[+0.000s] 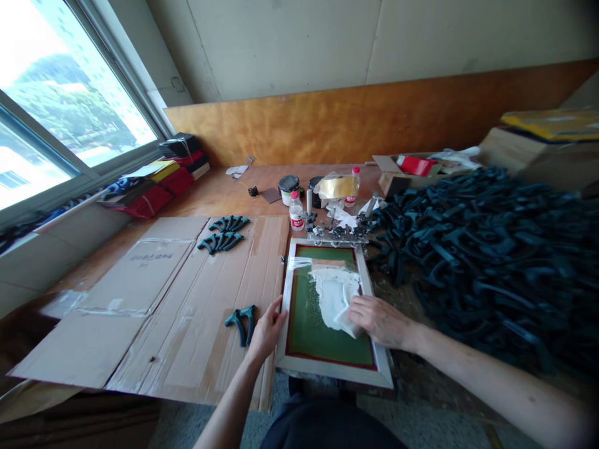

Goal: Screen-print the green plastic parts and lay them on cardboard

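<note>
A screen printing frame [384, 368] with a pale rim and green mesh lies flat in front of me. White paste [327, 293] is spread over the middle and right of the mesh. My right hand [381, 321] is closed on a white piece that looks like a cloth [350, 325], pressed to the paste near the frame's right side. At the left rim, my left hand [269, 327] grips the edge between thumb and fingers. Beside that hand, two dark green curved plastic handles [242, 324] rest on a cardboard sheet [187, 337].
More such handles [223, 234] form two rows on the cardboard. A metal clamp fixture [337, 234], bottle [296, 211] and ink tub [289, 189] stand behind the frame. A large pile of dark handles [477, 249] fills the right side. Books [150, 193] lie by the window.
</note>
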A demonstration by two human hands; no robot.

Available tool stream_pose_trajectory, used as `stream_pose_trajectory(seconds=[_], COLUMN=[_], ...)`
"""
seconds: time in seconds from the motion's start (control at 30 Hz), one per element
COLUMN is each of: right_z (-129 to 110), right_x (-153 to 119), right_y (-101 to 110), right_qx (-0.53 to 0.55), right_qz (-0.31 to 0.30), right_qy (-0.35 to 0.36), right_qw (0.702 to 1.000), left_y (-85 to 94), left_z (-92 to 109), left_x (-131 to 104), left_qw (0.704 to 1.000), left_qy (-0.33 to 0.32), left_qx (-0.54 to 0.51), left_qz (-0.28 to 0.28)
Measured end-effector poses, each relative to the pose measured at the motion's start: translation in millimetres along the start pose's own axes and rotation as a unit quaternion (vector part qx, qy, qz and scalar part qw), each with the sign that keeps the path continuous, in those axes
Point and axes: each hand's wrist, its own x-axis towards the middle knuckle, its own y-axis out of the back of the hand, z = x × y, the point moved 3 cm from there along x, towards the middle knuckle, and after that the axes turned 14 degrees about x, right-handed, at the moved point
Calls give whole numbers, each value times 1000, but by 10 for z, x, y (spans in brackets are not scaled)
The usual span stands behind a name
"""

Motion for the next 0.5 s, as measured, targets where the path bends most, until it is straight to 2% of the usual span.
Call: stream_pose_trajectory(seconds=[0.07,0.13,0.2,0.27,0.33,0.4,0.5], right_z=[22,29,-19,-89,-110,-50,155], right_x=[39,88,80,25,-6,58,313], right_y=[54,41,-45,-137,-146,-44,249], right_qx=[24,13,-8,-2,19,42,51], right_qz=[9,65,120,129,109,94,131], right_qy=[-21,-41,-25,10,14,-20,-110], right_qw=[999,997,992,992,994,994,984], left_y=[-1,8,19,24,26,39,116], left_z=[4,15,30,43,51,69,165], left_x=[3,5,1,-7,-15,-22,-45], left_qw=[1000,1000,1000,999,998,998,996], left_qy=[0,7,12,16,19,18,15], left_qx=[0,-9,-25,-42,-56,-68,-92], left_qz=[2,5,8,8,5,1,-15])
